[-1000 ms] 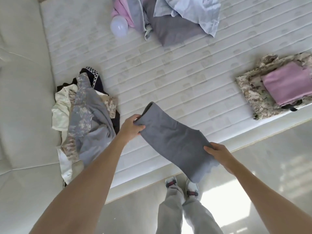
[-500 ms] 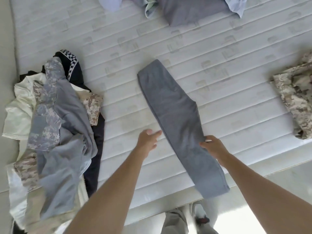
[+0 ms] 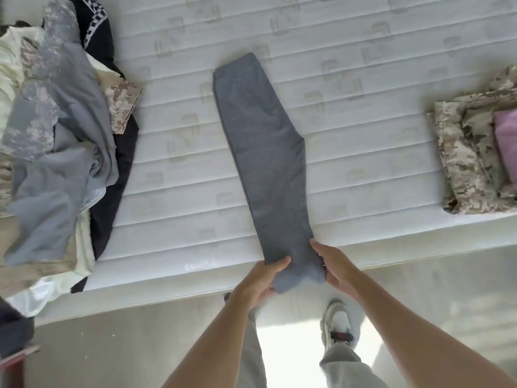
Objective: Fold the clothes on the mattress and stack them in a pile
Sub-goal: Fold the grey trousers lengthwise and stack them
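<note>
Grey trousers (image 3: 265, 152), folded lengthwise into a long strip, lie across the white quilted mattress (image 3: 179, 169), running from the middle down to its near edge. My left hand (image 3: 261, 281) grips the near end of the strip from the left, thumb on top. On the right side of that same end, my right hand (image 3: 334, 266) holds it. A folded pile sits at the right: a camouflage garment (image 3: 464, 155) with a pink garment (image 3: 506, 141) on top.
A heap of unfolded clothes (image 3: 61, 130) in grey, cream, camouflage and dark navy covers the mattress's left side. Below the mattress edge is pale floor (image 3: 112, 348), with my legs and a shoe (image 3: 340, 326). A dark object sits at the lower left corner.
The trousers were laid flat on the mattress. My left hand moved from beside the strip to its near end, and my right hand slid down to the same end. The view shifted downward.
</note>
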